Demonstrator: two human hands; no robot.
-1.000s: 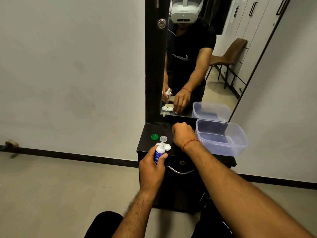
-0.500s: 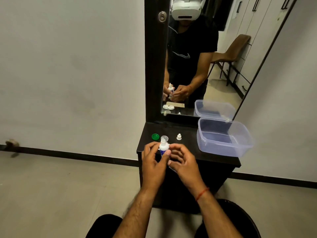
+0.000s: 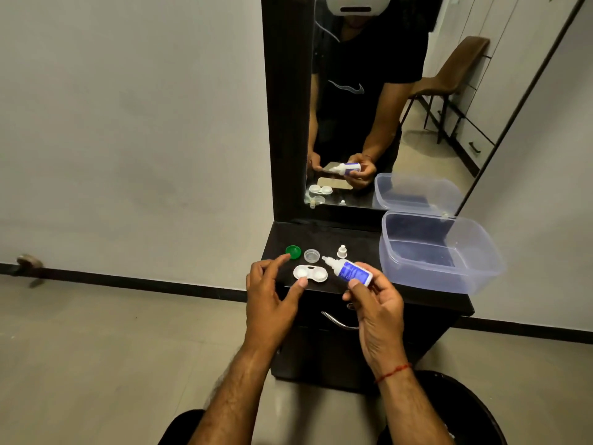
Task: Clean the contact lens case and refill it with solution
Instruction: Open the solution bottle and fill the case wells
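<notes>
A person works at a dark dresser top beneath a tall mirror, which reflects both hands, the bottle and a brown chair behind. A clear plastic container stands open on the right of the top, well apart from the small items. Along the far side of the work area lie a green cap at left, a clear cap just beside it, and a small white bottle cap standing upright to the right. The white contact lens case lies flat just near of the two caps, both wells uncovered, close to the front edge of the top, above a curved metal drawer handle. The right hand pinches the lower end of the blue-labelled solution bottle between thumb and fingers; the bottle is uncapped and tilted, with its nozzle pointing left and far, the tip just off the right well of the case. The left hand holds nothing, fingers spread and relaxed, its forefinger reaching toward the green cap and its thumb tip at the near left edge of the case; whether the thumb touches the case cannot be told. Nothing lies between the nozzle and the case.
</notes>
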